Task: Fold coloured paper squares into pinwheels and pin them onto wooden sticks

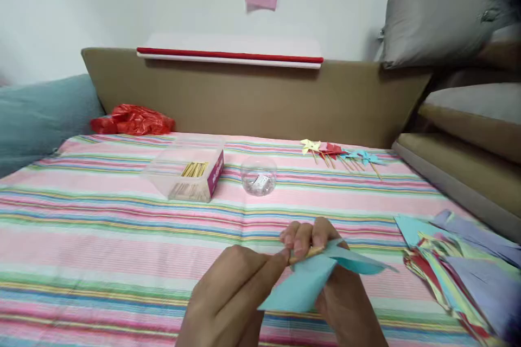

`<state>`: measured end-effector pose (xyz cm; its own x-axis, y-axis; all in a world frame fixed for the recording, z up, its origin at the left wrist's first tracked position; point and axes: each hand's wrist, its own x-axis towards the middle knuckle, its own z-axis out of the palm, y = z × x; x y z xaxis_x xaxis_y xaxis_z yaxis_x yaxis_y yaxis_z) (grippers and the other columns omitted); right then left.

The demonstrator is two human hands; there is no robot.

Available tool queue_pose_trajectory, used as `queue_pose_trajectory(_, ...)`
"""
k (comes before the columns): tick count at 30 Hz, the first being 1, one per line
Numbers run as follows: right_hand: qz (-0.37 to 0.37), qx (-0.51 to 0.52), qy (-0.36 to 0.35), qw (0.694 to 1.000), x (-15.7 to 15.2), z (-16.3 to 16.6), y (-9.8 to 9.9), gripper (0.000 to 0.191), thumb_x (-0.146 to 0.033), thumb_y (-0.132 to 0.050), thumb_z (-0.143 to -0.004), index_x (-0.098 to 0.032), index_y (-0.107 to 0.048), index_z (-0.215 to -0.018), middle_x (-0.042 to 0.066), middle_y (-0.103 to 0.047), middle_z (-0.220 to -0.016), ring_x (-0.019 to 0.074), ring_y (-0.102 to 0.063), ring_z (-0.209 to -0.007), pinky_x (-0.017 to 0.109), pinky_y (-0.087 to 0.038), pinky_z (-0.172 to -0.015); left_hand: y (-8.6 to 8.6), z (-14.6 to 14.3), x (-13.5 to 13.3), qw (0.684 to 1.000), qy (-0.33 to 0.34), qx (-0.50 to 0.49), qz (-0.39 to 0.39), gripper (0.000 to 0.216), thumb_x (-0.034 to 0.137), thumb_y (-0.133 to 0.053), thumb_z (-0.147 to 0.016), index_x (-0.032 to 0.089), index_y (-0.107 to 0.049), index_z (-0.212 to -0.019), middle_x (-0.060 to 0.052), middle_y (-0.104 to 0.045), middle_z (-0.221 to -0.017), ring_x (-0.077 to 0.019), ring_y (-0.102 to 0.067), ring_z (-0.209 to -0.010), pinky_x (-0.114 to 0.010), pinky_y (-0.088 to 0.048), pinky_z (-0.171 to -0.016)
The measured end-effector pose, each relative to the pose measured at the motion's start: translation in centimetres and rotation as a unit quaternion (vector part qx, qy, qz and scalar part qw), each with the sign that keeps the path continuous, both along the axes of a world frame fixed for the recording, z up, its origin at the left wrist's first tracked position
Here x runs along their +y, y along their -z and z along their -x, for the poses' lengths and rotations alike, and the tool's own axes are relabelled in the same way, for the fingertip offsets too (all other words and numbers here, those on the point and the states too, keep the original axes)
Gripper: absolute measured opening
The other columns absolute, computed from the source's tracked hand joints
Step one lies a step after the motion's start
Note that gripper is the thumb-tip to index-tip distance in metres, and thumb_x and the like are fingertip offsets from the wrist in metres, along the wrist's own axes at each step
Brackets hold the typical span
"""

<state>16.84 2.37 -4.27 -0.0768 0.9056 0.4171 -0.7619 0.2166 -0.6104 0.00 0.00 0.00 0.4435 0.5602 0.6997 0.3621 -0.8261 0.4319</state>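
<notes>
My left hand [232, 295] and my right hand [337, 293] meet low in the middle of the head view, both pinched on a folded light blue paper pinwheel [309, 276]. A short wooden stick [303, 254] shows between the fingertips at the paper's centre. The paper's pointed flaps stick out to the right and downward. Both hands hover just above the striped cloth [122, 238].
A clear plastic box of wooden sticks [189, 173] and a small clear round tub [258, 175] sit further back. Finished pinwheels [340, 154] lie at the back right. A stack of coloured paper [459, 265] lies at right. A red plastic bag [132, 120] rests by the brown sofa back [260, 97].
</notes>
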Motion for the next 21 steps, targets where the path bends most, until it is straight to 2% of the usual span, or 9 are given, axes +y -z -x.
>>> queue_pose_trajectory(6,0.011,-0.026,0.045,0.999,-0.2,0.1,0.3,0.017,-0.04,-0.087,-0.078,-0.033,-0.072,-0.083,-0.003,-0.076,-0.078,0.0175,-0.064,-0.077,0.031,-0.051,-0.072,0.2,0.3,0.3,0.999,0.0,0.015,-0.029,0.033,0.005,-0.049,-0.1,0.016,-0.062,-0.128,-0.004,-0.071,-0.092,-0.0118,-0.067,-0.078,-0.02,-0.057,-0.07)
queue_pose_trajectory(13,0.016,-0.012,0.035,0.999,-0.3,0.3,0.1,0.013,-0.035,-0.085,-0.082,-0.032,-0.073,-0.084,-0.004,-0.075,-0.078,0.0142,-0.065,-0.082,0.027,-0.051,-0.073,2.1,0.4,0.3,1.0,0.014,-0.01,0.009,0.056,-0.007,-0.048,-0.091,0.019,-0.059,-0.14,-0.007,-0.069,-0.099,-0.0143,-0.065,-0.084,-0.022,-0.054,-0.071)
queue_pose_trajectory(15,0.048,-0.024,0.043,0.998,-0.3,0.4,0.0,0.013,-0.036,-0.085,-0.082,-0.03,-0.073,-0.083,-0.003,-0.074,-0.078,0.0134,-0.063,-0.078,0.026,-0.05,-0.072,2.5,-0.1,0.3,0.998,0.016,-0.031,0.053,0.056,-0.005,-0.048,-0.092,0.023,-0.06,-0.139,-0.005,-0.068,-0.099,-0.0133,-0.065,-0.083,-0.021,-0.053,-0.07)
queue_pose_trajectory(17,0.106,-0.053,0.049,0.992,-0.2,0.4,-0.1,0.017,-0.039,-0.085,-0.08,-0.028,-0.074,-0.084,-0.002,-0.071,-0.077,0.0132,-0.062,-0.072,0.026,-0.05,-0.069,2.7,-0.7,0.4,0.988,-0.007,-0.079,0.129,0.041,0.003,-0.052,-0.095,0.025,-0.068,-0.126,-0.002,-0.068,-0.093,-0.0129,-0.065,-0.08,-0.021,-0.051,-0.069)
queue_pose_trajectory(19,0.156,-0.083,0.049,0.983,-0.1,0.2,-0.1,0.031,-0.049,-0.084,-0.078,-0.027,-0.074,-0.098,0.001,-0.071,-0.084,0.0159,-0.063,-0.075,0.029,-0.052,-0.071,2.7,-1.3,0.5,0.957,-0.04,-0.142,0.25,0.018,0.018,-0.06,-0.097,0.025,-0.074,-0.106,-0.001,-0.069,-0.088,-0.0142,-0.065,-0.08,-0.022,-0.051,-0.071)
queue_pose_trajectory(21,0.182,-0.108,0.049,0.976,0.0,-0.1,-0.1,0.055,-0.068,-0.074,-0.079,-0.029,-0.068,-0.117,0.005,-0.072,-0.102,0.0228,-0.067,-0.093,0.037,-0.054,-0.084,2.7,-1.5,0.9,0.902,-0.059,-0.197,0.38,0.015,0.034,-0.065,-0.096,0.024,-0.075,-0.096,-0.002,-0.071,-0.086,-0.016,-0.065,-0.081,-0.023,-0.051,-0.072)
